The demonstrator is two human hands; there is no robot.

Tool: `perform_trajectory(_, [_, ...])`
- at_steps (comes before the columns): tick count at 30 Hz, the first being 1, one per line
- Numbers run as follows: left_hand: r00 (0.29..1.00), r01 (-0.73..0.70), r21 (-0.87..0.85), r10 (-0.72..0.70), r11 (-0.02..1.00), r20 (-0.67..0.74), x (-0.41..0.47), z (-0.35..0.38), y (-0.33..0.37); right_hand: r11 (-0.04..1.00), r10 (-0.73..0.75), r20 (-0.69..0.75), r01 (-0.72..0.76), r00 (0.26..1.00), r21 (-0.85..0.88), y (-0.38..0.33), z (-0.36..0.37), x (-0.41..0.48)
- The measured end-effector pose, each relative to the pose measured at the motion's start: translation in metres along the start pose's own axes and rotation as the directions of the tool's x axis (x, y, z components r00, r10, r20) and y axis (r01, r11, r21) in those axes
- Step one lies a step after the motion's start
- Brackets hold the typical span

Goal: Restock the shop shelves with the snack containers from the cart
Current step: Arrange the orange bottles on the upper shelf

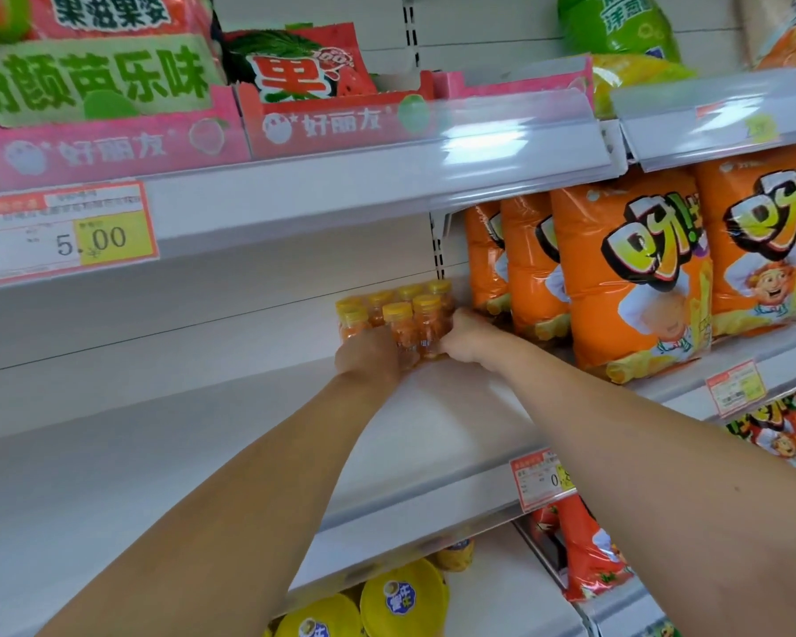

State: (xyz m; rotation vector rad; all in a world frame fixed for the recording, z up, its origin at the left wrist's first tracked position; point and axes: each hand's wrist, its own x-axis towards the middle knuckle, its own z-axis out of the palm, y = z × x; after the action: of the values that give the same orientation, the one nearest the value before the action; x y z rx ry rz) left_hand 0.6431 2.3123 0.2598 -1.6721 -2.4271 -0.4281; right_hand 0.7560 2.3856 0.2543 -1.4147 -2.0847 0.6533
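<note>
At the far left a red-and-yellow paper price label [63,234] marked 5.00 hangs on the lip of the upper white shelf [341,190]; below it the white metal shelf [157,452] that is being filled runs bare across the left and middle, so there is wide open room on that side. The left hand [371,354] lies against the near left corner of the shrink-wrapped pack of small orange plastic bottles with yellow caps [400,314]; its fingers seem curled round the film, though the blur and the back of the hand hide them. The pack stands upright on the shelf, deep in its right-hand end, close to the back wall. The right hand [467,335] grips the pack's near right corner with bent fingers.

The pack is likely stiff as a block but fairly heavy for its size, and the film looks slick; a hold low on both sides should steer it better than a pull at the caps, which could tip it.

To the right the slotted upright post [438,250] and the glossy orange snack bags [635,278] stand just beside the pack and crowd the right hand; the bags are soft and would shift if nudged. The upper shelf's lip hangs low over the caps; further packs have free space only leftward and toward the front edge.
</note>
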Motion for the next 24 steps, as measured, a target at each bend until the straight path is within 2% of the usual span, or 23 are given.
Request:
perform_trajectory(6, [1.0,0.02,0.013,-0.02,1.0,-0.003,0.009,0.007,0.001,0.999,-0.004,-0.023,0.003,1.0,-0.039,0.004,0.012,0.023])
perform_trajectory(13, [0.999,0.034,-0.06,-0.036,0.998,-0.021,0.015,0.013,-0.002,1.0,-0.026,-0.108,0.025,0.994,-0.014,0.011,0.019,0.039])
perform_trajectory(20, [0.997,0.075,-0.068,-0.076,0.995,0.002,0.009,0.013,0.001,0.996,0.032,-0.053,-0.027,0.998,0.086,0.01,0.008,0.023])
perform_trajectory(24, [0.998,0.001,-0.133,0.008,0.991,0.062,-0.009,-0.007,-0.002,0.993,-0.065,-0.007,0.065,0.998,0.102,-0.01,-0.015,-0.021])
